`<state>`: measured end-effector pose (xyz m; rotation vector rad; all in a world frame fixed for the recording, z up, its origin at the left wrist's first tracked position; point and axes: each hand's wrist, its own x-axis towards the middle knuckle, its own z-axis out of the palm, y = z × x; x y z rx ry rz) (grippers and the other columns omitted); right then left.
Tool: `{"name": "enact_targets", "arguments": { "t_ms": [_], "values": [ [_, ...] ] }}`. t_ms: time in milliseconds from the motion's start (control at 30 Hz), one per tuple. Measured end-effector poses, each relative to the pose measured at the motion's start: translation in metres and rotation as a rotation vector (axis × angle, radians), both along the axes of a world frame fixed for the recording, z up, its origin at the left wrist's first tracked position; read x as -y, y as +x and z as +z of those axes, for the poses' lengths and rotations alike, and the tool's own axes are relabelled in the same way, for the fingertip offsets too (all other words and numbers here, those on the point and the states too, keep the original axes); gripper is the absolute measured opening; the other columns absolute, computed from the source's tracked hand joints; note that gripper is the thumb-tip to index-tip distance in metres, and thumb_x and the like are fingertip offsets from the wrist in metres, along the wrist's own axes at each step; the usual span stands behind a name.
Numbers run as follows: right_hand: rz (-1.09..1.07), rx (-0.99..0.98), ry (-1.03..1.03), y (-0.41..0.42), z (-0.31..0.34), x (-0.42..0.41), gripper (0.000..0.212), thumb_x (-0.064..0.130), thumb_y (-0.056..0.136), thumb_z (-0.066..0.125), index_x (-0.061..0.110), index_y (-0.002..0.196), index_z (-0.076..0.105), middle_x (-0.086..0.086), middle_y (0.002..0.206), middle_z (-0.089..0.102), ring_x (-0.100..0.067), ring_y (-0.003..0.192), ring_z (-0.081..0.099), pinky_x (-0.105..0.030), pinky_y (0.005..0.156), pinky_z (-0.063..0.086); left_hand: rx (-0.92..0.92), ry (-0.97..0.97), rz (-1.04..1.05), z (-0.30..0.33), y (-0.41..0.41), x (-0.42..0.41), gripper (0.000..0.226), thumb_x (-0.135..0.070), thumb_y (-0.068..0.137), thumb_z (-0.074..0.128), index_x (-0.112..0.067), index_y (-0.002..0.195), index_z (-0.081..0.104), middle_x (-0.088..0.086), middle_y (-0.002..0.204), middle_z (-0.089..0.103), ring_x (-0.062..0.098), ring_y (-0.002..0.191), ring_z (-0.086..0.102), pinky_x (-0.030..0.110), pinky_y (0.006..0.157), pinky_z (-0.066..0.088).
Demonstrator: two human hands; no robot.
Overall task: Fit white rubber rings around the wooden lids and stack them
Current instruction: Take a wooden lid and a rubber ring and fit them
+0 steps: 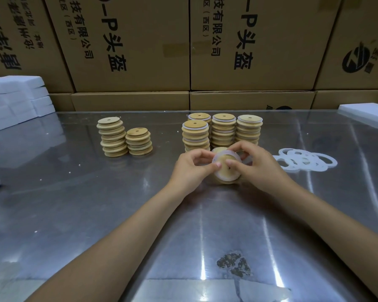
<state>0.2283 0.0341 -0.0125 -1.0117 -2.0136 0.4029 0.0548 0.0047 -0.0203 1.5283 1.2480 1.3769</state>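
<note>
Mid-counter, just before the ringed stacks [223, 130], both hands pinch a wooden lid [226, 171]: the left hand [191, 168] and right hand [256, 166] grip its rim, stretching a white rubber ring [222, 154] over. The ring looks soft and stretchy, the lid light and stiff.

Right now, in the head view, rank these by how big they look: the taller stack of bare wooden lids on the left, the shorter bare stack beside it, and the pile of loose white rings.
1. pile of loose white rings, widest spread
2. taller bare stack
3. shorter bare stack

The pile lies flat, so this is a ranking by area only.
</note>
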Motion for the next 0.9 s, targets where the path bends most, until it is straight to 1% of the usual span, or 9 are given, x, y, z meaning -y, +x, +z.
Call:
{"name": "enact_targets", "arguments": {
  "t_ms": [67,167,200,233,333,400,567,733,900],
  "values": [
    [-0.002,-0.112,-0.063,-0.001,0.0,0.0,0.006,0.023,0.086,0.067,0.02,0.09,0.064,0.014,0.087,0.065,-0.007,0.081,0.057,-0.024,0.074,0.044,0.036,-0.011,0.003,0.001,0.0,0.001,0.012,-0.007,0.08,0.073,-0.01,0.091,0.069,0.007,0.085,0.07,0.001,0.068,0.063,0.01,0.06,0.044],
    [-0.001,-0.279,-0.21,-0.004,0.0,0.001,0.005,0.016,0.086,0.068,0.014,0.084,0.064,0.0,0.085,0.067,-0.014,0.083,0.061,-0.034,0.079,0.049,0.062,0.012,0.023,0.002,0.002,0.003,0.014,-0.004,0.08,0.073,-0.004,0.094,0.07,0.012,0.088,0.071,0.012,0.075,0.064,0.02,0.072,0.052],
    [0.008,-0.334,-0.264,-0.005,0.0,0.003,0.006,0.015,0.086,0.068,0.014,0.083,0.063,-0.003,0.086,0.067,-0.014,0.083,0.062,-0.035,0.078,0.051,0.055,0.032,0.034,0.003,0.002,0.004,0.015,-0.004,0.08,0.073,-0.003,0.094,0.071,0.012,0.088,0.071,0.012,0.076,0.065,0.02,0.074,0.053],
    [0.016,-0.379,-0.303,-0.006,0.0,0.004,0.007,0.015,0.086,0.068,0.015,0.082,0.063,-0.005,0.086,0.067,-0.013,0.082,0.062,-0.033,0.075,0.052,0.046,0.056,0.046,0.004,0.003,0.004,0.015,-0.003,0.079,0.073,-0.005,0.094,0.072,0.009,0.087,0.072,0.009,0.075,0.066,0.018,0.074,0.053],
    [0.029,-0.46,-0.351,-0.008,0.001,0.007,0.008,0.017,0.085,0.069,0.018,0.081,0.062,-0.003,0.085,0.069,0.0,0.071,0.063,-0.019,0.058,0.053,0.029,0.11,0.07,0.006,0.002,0.005,0.018,-0.002,0.077,0.075,-0.019,0.083,0.073,-0.007,0.076,0.071,-0.004,0.069,0.066,0.009,0.067,0.048],
    [0.039,-0.498,-0.378,-0.008,0.002,0.008,0.007,0.015,0.085,0.069,0.017,0.083,0.062,-0.002,0.084,0.07,0.003,0.068,0.064,-0.017,0.054,0.051,0.027,0.117,0.068,0.007,0.002,0.005,0.022,-0.002,0.077,0.075,-0.023,0.08,0.072,-0.014,0.073,0.07,-0.005,0.07,0.066,0.008,0.067,0.048],
    [0.036,-0.587,-0.474,-0.009,0.003,0.011,0.005,0.015,0.087,0.066,0.014,0.083,0.064,-0.003,0.086,0.069,-0.005,0.077,0.067,-0.026,0.064,0.059,0.032,0.12,0.094,0.007,0.002,0.005,0.012,-0.01,0.077,0.077,-0.021,0.082,0.074,-0.008,0.077,0.072,-0.002,0.073,0.066,0.012,0.072,0.051],
    [0.021,-0.582,-0.481,-0.01,0.003,0.013,0.009,0.013,0.089,0.063,0.013,0.08,0.061,-0.004,0.082,0.07,-0.011,0.078,0.067,-0.027,0.067,0.059,0.143,0.019,0.073,0.005,0.002,0.004,0.004,-0.011,0.08,0.074,-0.014,0.08,0.073,-0.001,0.077,0.072,0.002,0.071,0.067,0.016,0.071,0.054],
    [0.009,-0.597,-0.502,-0.013,0.004,0.013,0.012,0.01,0.091,0.059,0.009,0.08,0.058,-0.008,0.079,0.067,-0.017,0.076,0.064,-0.039,0.079,0.055,0.197,-0.073,0.074,0.007,0.001,0.005,0.002,-0.009,0.084,0.07,-0.009,0.084,0.071,0.013,0.089,0.071,0.018,0.083,0.066,0.032,0.083,0.054]
  ]
}}
